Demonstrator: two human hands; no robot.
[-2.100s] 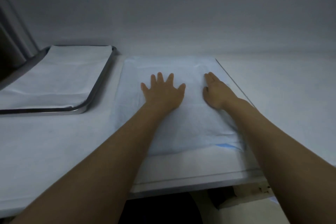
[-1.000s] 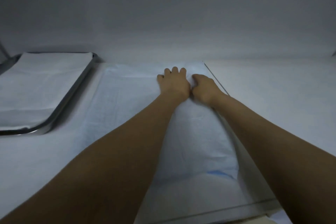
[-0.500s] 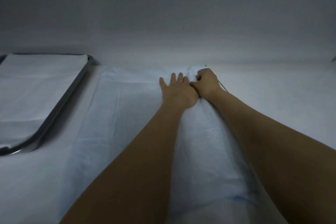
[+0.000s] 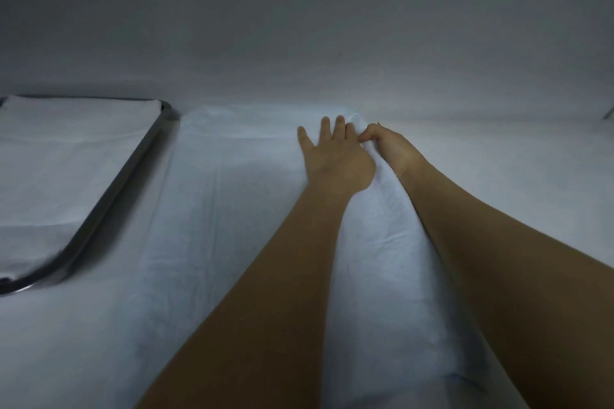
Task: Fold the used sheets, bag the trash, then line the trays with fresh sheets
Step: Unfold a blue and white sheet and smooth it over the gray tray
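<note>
Since the earliest frame both hands have travelled from the middle of the blue sheet (image 4: 232,209) to its far edge, and the right hand (image 4: 390,146) has changed from flat to curled. Left hand (image 4: 334,159): flat, fingers straight and slightly spread, pressing the sheet down near the back edge of the counter (image 4: 515,176). Right hand: touching the left one, fingers bunched on the sheet's far right corner, pinching it. A raised ridge of fabric runs from that corner toward the near edge, between the forearms. Blue sheet lies spread along the counter's middle, front to back. Tray (image 4: 109,196) at the counter's left end holds a white sheet (image 4: 59,169) laid flat inside the rim. Judgement on progress: late stage. That tray looks lined already, and the blue sheet seems to be getting smoothed and set at a far corner, so this reads as lining work. Whether a tray lies under it cannot be told. No bag or trash in view, so folding and bagging cannot be confirmed from here.
</note>
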